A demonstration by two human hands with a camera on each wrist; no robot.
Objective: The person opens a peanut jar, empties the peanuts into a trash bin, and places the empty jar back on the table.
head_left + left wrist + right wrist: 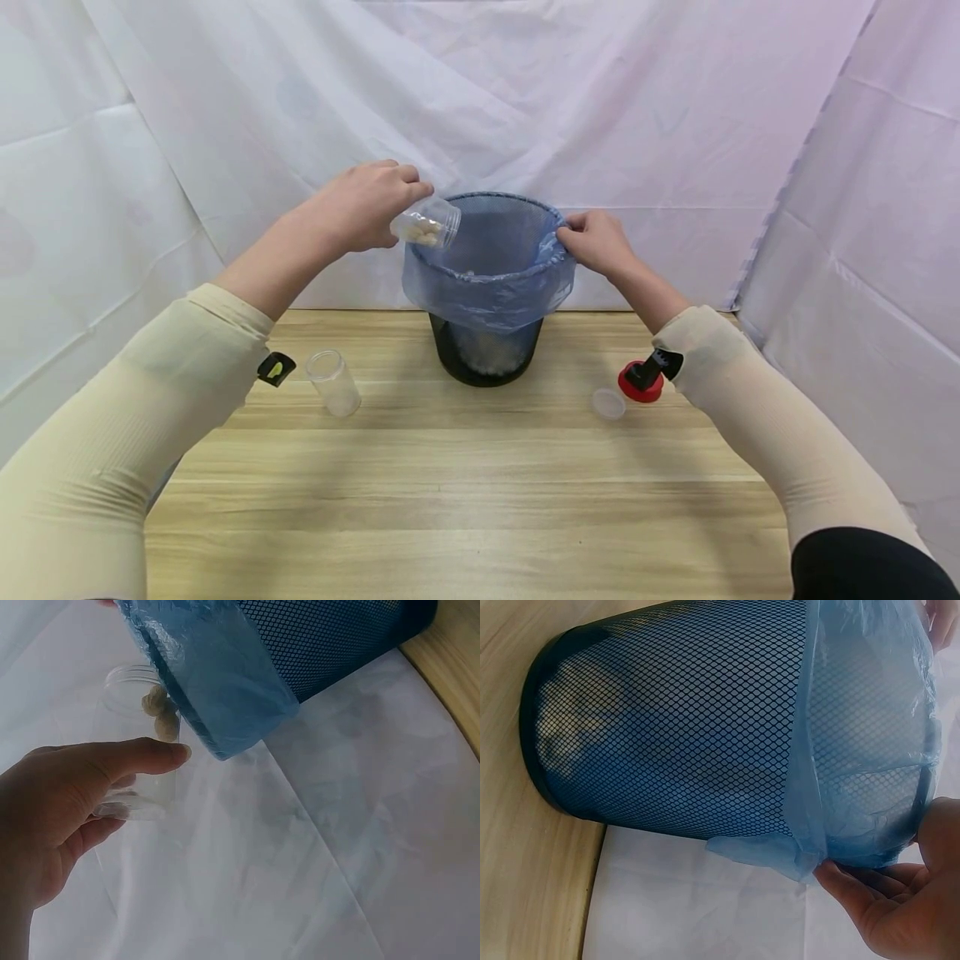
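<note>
My left hand [367, 204] holds a clear plastic jar [422, 210], tipped sideways with its mouth toward the bin. Several tan, knobbly pieces that look like peanuts [159, 712] lie inside it near the mouth. The black mesh waste bin [667, 720] stands upright on the table, lined with a blue plastic bag [487, 296] folded over its rim. At the rim's right side my right hand [600, 242] pinches the bag between thumb and fingers. Something pale shows through the mesh at the bin's bottom.
A second clear jar [335, 385] leans or lies left of the bin on the wooden table [480, 500]. To the right are a clear round lid [609, 405] and a red lid [642, 394], partly covered by the wrist camera. White cloth [675, 100] hangs behind and at both sides.
</note>
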